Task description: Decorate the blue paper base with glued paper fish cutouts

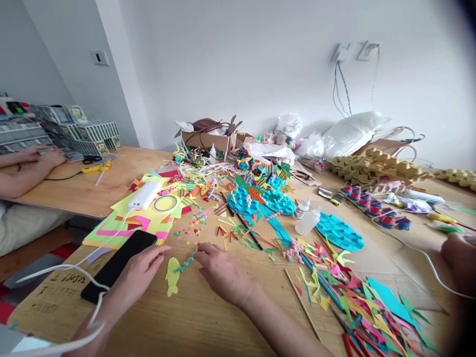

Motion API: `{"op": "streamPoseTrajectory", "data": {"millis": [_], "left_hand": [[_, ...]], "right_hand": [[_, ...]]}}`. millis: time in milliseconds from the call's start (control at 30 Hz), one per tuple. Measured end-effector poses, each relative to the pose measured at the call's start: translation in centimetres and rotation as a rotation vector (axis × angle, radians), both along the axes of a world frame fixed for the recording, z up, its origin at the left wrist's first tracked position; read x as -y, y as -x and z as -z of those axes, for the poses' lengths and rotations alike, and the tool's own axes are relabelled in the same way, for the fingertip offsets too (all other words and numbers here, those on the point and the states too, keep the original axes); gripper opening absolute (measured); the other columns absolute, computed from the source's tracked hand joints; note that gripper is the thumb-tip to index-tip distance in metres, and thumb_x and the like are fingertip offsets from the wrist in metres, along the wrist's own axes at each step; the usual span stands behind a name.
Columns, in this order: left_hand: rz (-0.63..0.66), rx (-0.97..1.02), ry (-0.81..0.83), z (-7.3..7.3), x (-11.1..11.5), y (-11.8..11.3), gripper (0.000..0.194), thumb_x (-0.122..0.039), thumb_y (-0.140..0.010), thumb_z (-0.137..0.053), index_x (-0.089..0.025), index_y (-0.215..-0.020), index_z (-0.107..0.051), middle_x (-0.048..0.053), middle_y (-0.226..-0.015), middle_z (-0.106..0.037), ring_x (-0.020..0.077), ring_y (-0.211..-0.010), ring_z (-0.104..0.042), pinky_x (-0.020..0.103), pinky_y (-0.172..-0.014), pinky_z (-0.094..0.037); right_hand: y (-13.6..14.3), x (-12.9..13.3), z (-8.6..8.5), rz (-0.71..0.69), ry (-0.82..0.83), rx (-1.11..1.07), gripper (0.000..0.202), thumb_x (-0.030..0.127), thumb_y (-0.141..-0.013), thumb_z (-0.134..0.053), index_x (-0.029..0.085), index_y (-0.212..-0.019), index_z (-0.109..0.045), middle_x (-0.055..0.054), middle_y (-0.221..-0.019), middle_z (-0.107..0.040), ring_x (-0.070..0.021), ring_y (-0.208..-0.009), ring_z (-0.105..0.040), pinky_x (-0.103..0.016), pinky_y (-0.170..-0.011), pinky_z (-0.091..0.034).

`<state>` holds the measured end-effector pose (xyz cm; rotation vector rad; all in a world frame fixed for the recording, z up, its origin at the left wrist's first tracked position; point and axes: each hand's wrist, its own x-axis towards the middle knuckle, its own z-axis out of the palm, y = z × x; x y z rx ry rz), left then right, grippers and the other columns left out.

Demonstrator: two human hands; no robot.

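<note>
A yellow paper fish (172, 276) lies on the wooden table between my two hands, with a wavy teal strip (186, 263) touching its right side. My right hand (219, 270) is palm down, its fingers bent around the upper end of the strip near some small paper dots (197, 218). Left of the fish, my left hand (143, 270) hovers beside a black phone (119, 265), its fingers stretched out and together, with nothing visible in them. A white cable passes by my left wrist.
Yellow paper sheets (122, 238) and a white power bank (146, 195) sit at left. Blue egg-tray pieces (340, 231), glue bottles (308, 221), paper scraps and red-handled scissors (351, 344) spread rightward. A wooden stick (303, 305) lies near my right forearm. Other people's hands (52, 156) show at both sides.
</note>
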<state>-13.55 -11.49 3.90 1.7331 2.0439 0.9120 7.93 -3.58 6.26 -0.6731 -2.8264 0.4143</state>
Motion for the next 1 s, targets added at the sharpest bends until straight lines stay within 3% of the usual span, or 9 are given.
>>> {"op": "streamPoseTrajectory", "data": {"millis": [167, 267, 433, 533, 567, 700, 833, 933, 1000], "left_hand": [[-0.027, 0.247, 0.09, 0.7, 0.2, 0.4, 0.03, -0.041, -0.073, -0.051, -0.025, -0.093, -0.067, 0.003, -0.093, -0.072, 0.0216, -0.087, -0.066, 0.028, -0.078, -0.052], [0.0, 0.47, 0.073, -0.4, -1.6, -1.2, 0.034, -0.043, -0.072, -0.055, -0.023, -0.098, -0.066, 0.004, -0.095, -0.07, 0.0224, -0.088, -0.065, 0.03, -0.076, -0.053], [0.029, 0.776, -0.035, -3.7, -8.4, -5.9, 0.035, -0.033, -0.071, -0.062, -0.018, -0.103, -0.063, 0.006, -0.101, -0.067, 0.0201, -0.086, -0.063, 0.029, -0.073, -0.051], [0.058, 1.173, -0.035, -4.1, -14.1, -7.7, 0.024, -0.011, -0.072, -0.058, -0.012, -0.095, -0.064, 0.008, -0.093, -0.067, 0.014, -0.078, -0.063, 0.023, -0.071, -0.049], [0.025, 1.293, 0.034, -3.9, -16.1, -8.1, 0.021, -0.005, -0.072, -0.056, -0.01, -0.09, -0.064, 0.008, -0.085, -0.068, 0.0126, -0.072, -0.063, 0.022, -0.068, -0.049], [-0.064, 1.338, 0.078, -1.7, -22.8, -8.8, 0.017, 0.002, -0.074, -0.052, -0.009, -0.084, -0.06, 0.003, -0.065, -0.062, 0.0098, -0.06, -0.06, 0.02, -0.06, -0.048], [-0.093, 1.348, 0.139, 0.5, -27.0, -9.2, 0.019, -0.018, -0.082, -0.055, -0.011, -0.101, -0.056, 0.006, -0.088, -0.062, 0.0138, -0.074, -0.061, 0.028, -0.065, -0.051], [-0.075, 1.357, 0.171, 1.3, -28.9, -9.3, 0.032, -0.032, -0.085, -0.051, -0.016, -0.113, -0.051, 0.008, -0.112, -0.055, 0.0192, -0.093, -0.057, 0.04, -0.077, -0.05], [-0.065, 1.361, 0.173, 1.7, -29.8, -9.1, 0.033, -0.032, -0.085, -0.052, -0.016, -0.114, -0.051, 0.008, -0.114, -0.055, 0.0202, -0.096, -0.057, 0.041, -0.079, -0.049]], "right_hand": [[-0.2, -0.2, 0.4, 0.029, 0.069, 0.031, 0.012, 0.014, -0.077, -0.052, 0.018, -0.087, -0.059, -0.006, -0.096, -0.061, -0.0207, -0.089, -0.059, -0.028, -0.075, -0.046], [-0.8, -0.2, 0.3, 0.071, 0.103, 0.025, 0.012, 0.015, -0.077, -0.051, 0.018, -0.085, -0.06, -0.006, -0.094, -0.062, -0.0202, -0.086, -0.059, -0.027, -0.072, -0.045], [-1.8, 0.1, -0.2, 0.151, 0.172, 0.03, 0.016, 0.017, -0.077, -0.051, 0.019, -0.088, -0.062, -0.006, -0.093, -0.064, -0.0196, -0.082, -0.06, -0.026, -0.067, -0.043], [-2.8, 0.4, 0.0, 0.184, 0.201, 0.025, 0.018, 0.018, -0.077, -0.051, 0.02, -0.09, -0.063, -0.006, -0.093, -0.065, -0.0195, -0.083, -0.061, -0.025, -0.067, -0.042], [-3.2, 0.4, 0.2, 0.197, 0.206, 0.02, 0.018, 0.019, -0.077, -0.052, 0.02, -0.09, -0.064, -0.006, -0.093, -0.065, -0.0194, -0.083, -0.061, -0.025, -0.068, -0.042], [-4.6, 0.4, 1.8, 0.261, 0.218, 0.039, 0.018, 0.02, -0.074, -0.056, 0.022, -0.089, -0.065, -0.004, -0.092, -0.067, -0.0189, -0.083, -0.063, -0.023, -0.066, -0.044], [-4.2, 0.6, 3.2, 0.208, 0.067, 0.155, 0.017, 0.023, -0.068, -0.063, 0.022, -0.085, -0.067, -0.002, -0.083, -0.07, -0.0155, -0.069, -0.065, -0.018, -0.051, -0.042], [-5.5, -0.5, 1.8, 0.046, -0.109, 0.2, 0.014, 0.025, -0.077, -0.054, 0.025, -0.08, -0.068, 0.005, -0.074, -0.07, -0.0077, -0.057, -0.061, -0.013, -0.043, -0.034], [-10.0, -2.9, -0.7, 0.0, -0.134, 0.194, 0.032, 0.022, -0.085, -0.036, 0.022, -0.078, -0.068, 0.009, -0.067, -0.067, -0.0036, -0.053, -0.057, -0.012, -0.043, -0.029]]}}
